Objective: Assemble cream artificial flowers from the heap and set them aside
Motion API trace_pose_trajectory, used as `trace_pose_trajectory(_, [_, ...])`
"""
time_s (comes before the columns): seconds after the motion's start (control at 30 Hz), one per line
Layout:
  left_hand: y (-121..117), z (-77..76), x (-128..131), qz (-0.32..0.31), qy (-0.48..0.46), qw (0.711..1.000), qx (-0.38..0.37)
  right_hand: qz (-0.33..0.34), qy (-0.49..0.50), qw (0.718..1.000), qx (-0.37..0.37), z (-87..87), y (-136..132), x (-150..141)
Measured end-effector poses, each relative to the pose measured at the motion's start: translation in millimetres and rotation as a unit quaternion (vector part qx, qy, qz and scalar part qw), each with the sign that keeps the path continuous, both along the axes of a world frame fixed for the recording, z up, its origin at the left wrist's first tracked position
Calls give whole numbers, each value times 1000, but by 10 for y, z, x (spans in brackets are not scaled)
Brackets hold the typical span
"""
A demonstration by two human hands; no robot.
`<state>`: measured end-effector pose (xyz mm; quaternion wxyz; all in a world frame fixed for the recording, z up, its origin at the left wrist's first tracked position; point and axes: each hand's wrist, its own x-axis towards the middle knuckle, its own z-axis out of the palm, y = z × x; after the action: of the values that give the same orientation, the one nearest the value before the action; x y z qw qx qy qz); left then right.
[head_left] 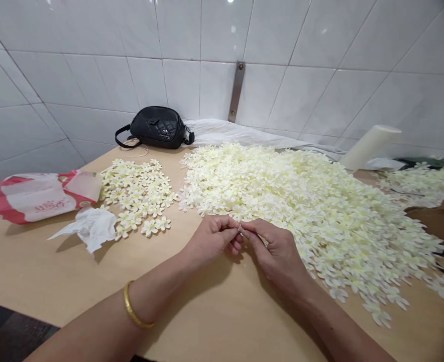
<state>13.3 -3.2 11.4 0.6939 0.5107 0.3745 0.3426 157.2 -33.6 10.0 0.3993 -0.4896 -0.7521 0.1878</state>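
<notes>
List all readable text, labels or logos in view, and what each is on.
No text is readable. The red lettering on the plastic bag is too blurred to read, and the small mark on the front of the black bag is too small to read.

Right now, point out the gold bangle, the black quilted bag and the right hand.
Gold bangle [132,310]: head view, on the band's outer curve.
Black quilted bag [156,128]: head view, on its front panel.
Right hand [276,254]: head view, on the back of the hand.
</notes>
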Motion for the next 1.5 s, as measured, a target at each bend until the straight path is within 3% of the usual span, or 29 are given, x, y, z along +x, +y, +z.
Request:
trace_pose_trajectory(0.43, [-13, -12, 17, 15, 31, 999, 20, -20, -1, 1000, 15, -24, 7, -16])
trace_pose_trajectory(0.77, [0, 10, 0, -2, 4, 1000, 2, -14, 28, 999, -27, -22, 7, 6])
trace_pose_trajectory(0.93, [-14, 53, 2, 8, 29, 999, 12, -1, 21, 1000, -20, -16, 11, 13])
trace_pose_trajectory(1.33, [-32, -1, 8, -19, -4, 1000, 16, -29, -17, 999, 19, -13, -27, 0])
trace_pose_trajectory(1.5, [-31, 19, 15, -10, 11, 999, 28, -40, 21, 999, -25, -9, -28, 0])
